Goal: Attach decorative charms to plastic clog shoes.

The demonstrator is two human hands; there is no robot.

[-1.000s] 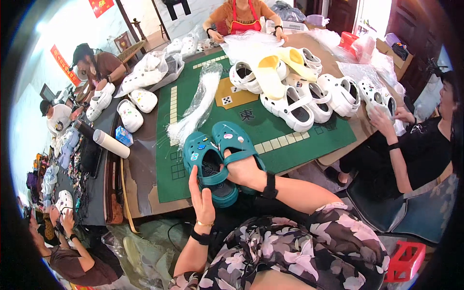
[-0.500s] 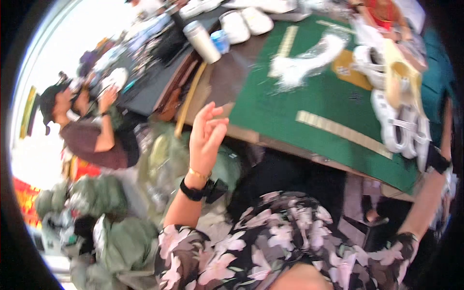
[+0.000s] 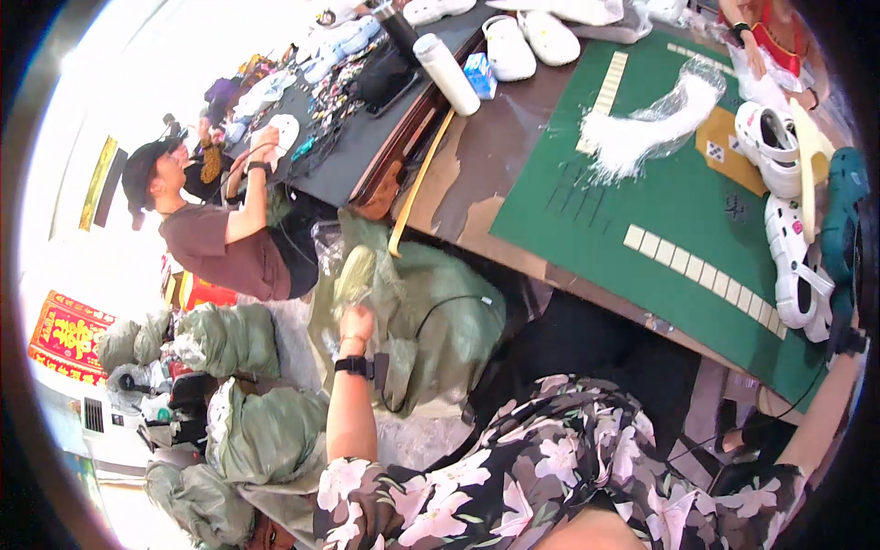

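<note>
My left hand point(image 3: 356, 323), with a black watch on the wrist, reaches down beside the table into a large translucent green bag point(image 3: 431, 321) on the floor. Its fingers are closed on the bag's crumpled upper edge point(image 3: 359, 271). My right forearm runs up the right edge of the view, and my right hand point(image 3: 852, 316) is mostly lost in the dark rim. Just above it, over the green mat point(image 3: 660, 202), a teal clog point(image 3: 840, 206) stands in that hand's grip. White clogs point(image 3: 796, 266) lie on the mat next to it.
A bundle of clear plastic bags point(image 3: 655, 124) lies on the mat. A white cylinder point(image 3: 446, 73) and more white clogs point(image 3: 509, 46) sit on the brown table. A person in a brown shirt point(image 3: 225, 238) works at the left. Stuffed green sacks point(image 3: 238, 339) crowd the floor.
My view has swung left and down toward the floor. My left hand has dropped from in front of the table edge into the green bag. The teal clog has slid to the right edge of the view.
</note>
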